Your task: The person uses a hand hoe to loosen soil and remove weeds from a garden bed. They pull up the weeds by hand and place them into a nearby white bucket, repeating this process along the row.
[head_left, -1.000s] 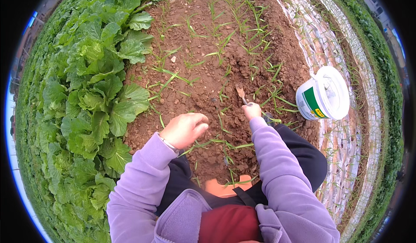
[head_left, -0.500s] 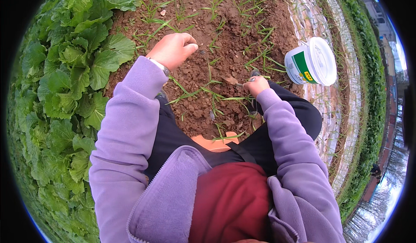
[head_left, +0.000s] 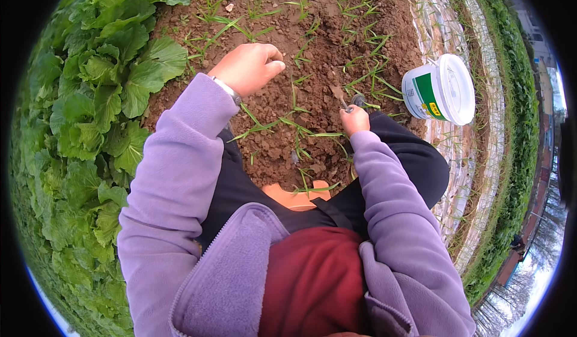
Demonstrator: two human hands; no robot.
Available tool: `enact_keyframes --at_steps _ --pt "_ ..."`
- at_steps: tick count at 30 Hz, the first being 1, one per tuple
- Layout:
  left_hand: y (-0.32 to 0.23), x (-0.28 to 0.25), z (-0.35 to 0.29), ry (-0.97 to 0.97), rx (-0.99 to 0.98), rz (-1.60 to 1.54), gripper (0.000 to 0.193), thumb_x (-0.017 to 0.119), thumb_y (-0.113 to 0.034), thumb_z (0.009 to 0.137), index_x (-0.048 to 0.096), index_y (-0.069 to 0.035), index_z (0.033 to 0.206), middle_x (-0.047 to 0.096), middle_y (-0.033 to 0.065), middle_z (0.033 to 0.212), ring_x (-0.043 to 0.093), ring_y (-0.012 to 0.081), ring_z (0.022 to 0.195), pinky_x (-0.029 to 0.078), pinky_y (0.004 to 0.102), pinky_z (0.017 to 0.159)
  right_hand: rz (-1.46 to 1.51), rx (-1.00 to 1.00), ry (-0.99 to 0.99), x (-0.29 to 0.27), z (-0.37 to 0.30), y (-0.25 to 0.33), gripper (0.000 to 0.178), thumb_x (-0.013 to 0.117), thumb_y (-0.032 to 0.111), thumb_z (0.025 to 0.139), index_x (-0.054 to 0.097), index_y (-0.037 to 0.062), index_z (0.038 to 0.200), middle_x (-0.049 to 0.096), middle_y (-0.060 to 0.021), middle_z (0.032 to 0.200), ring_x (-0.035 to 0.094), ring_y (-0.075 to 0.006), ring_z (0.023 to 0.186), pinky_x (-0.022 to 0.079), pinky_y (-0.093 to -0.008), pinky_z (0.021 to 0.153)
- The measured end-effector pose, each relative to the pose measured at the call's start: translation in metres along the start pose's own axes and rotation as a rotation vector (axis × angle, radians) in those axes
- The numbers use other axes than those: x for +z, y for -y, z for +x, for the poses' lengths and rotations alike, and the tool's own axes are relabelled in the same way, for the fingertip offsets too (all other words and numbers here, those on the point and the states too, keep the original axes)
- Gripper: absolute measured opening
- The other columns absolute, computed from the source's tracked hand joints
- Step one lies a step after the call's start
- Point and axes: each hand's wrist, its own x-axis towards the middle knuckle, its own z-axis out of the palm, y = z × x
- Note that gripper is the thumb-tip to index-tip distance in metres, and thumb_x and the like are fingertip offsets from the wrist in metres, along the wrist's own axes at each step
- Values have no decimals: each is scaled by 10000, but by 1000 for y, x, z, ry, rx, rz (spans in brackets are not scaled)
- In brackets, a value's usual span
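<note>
My right hand (head_left: 354,121) grips the handle of a small trowel (head_left: 337,92) whose soil-coloured blade points away from me, just above the loose soil. My left hand (head_left: 249,68) hovers over the bed at the left, fingers curled in and thumb against them; whatever they may hold is hidden. Between and beyond the hands, thin green seedlings (head_left: 294,128) with long narrow leaves grow from the brown soil (head_left: 270,109). Some of these plants stand in rough rows, others lean or lie flat.
A white lidded bucket (head_left: 418,94) with a green label stands at the right, beside whitish plastic sheeting (head_left: 460,181). Large leafy greens (head_left: 114,97) crowd the left side. An orange object (head_left: 294,197) lies between my legs, and a shoe (head_left: 359,100) shows past the trowel.
The trowel has swung from pointing left to pointing away from me as my right wrist turned. My left hand stays curled over about the same patch. The view has shifted slightly.
</note>
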Motion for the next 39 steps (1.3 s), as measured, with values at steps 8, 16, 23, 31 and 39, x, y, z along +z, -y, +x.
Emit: enact_keyframes --at_steps 8,16,23,31,39 --pt "0 4 9 61 -77 12 304 574 -249 887 657 -12 1059 678 179 992 642 306 951 489 381 847 797 357 -103 20 24 -7 291 705 254 717 662 -24 792 666 -138 717 625 -253 681 487 -366 698" --pt "-2 9 18 67 6 8 292 573 -237 895 655 -8 1056 684 170 969 652 293 925 495 372 825 786 398 -37 -13 14 -3 173 676 146 762 577 9 725 555 -63 584 503 -179 461 401 -340 455" --pt "-5 13 21 91 -13 9 293 583 -236 896 647 -6 1066 683 175 962 655 291 915 498 375 815 594 283 -59 -18 27 1 246 644 223 760 629 -20 791 666 -161 753 646 -299 684 503 -398 652" --pt "-5 13 18 73 16 71 308 581 -257 901 646 -13 1078 680 180 972 650 304 933 494 383 831 399 119 -170 -7 29 -13 253 630 257 806 640 13 871 654 -172 752 623 -308 654 505 -421 651" --pt "-1 13 16 66 40 70 316 568 -272 899 652 -29 1082 675 161 997 641 302 953 492 388 836 818 304 97 -86 9 -1 141 645 142 806 582 23 764 527 -74 582 479 -164 432 397 -360 428"
